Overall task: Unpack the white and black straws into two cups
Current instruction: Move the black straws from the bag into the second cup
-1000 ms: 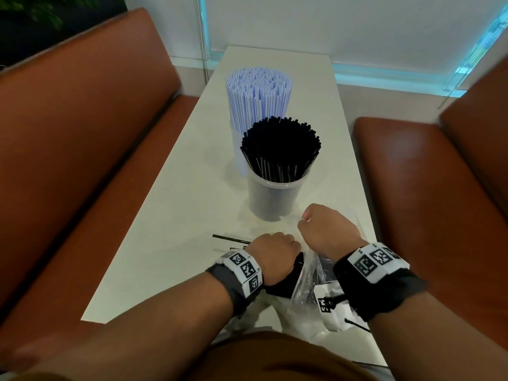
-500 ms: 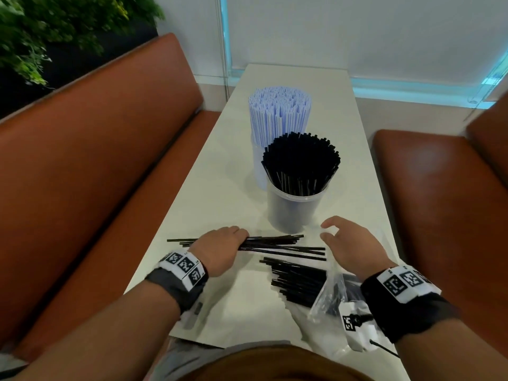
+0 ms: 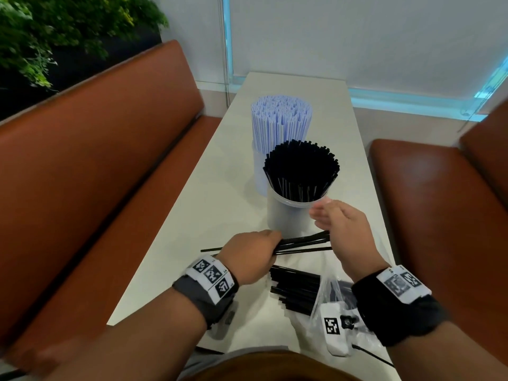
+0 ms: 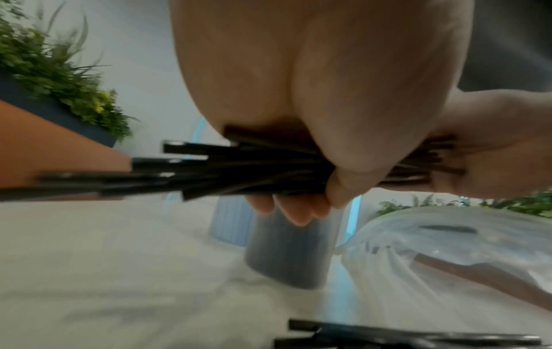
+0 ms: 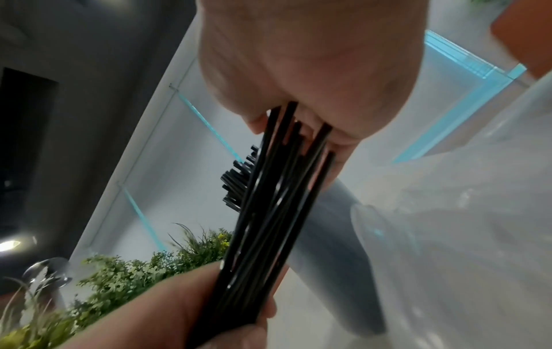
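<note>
My left hand [image 3: 261, 250] grips a bundle of black straws [image 3: 305, 243] lying level just above the table, right in front of the black-straw cup [image 3: 288, 218]. The fingers [image 4: 294, 211] curl under the bundle [image 4: 227, 167]. My right hand [image 3: 327, 217] is flat and open, its palm against the right ends of the bundle [image 5: 269, 219]. The cup is packed with upright black straws [image 3: 301, 166]. Behind it a second cup holds white straws [image 3: 280, 121]. More loose black straws [image 3: 295, 288] lie near me, half inside a clear plastic bag [image 3: 328, 292].
The narrow white table [image 3: 192, 224] runs away from me between two brown bench seats [image 3: 90, 171] [image 3: 428, 204]. A plant [image 3: 55, 31] stands behind the left bench. The wrist camera and its cable [image 3: 336, 329] hang over the bag at the table's near edge.
My left hand pulled a bundle of black straws out of the bag, slid it left and lifted it towards the cup. My right hand left the bag and came up against the straw ends.
</note>
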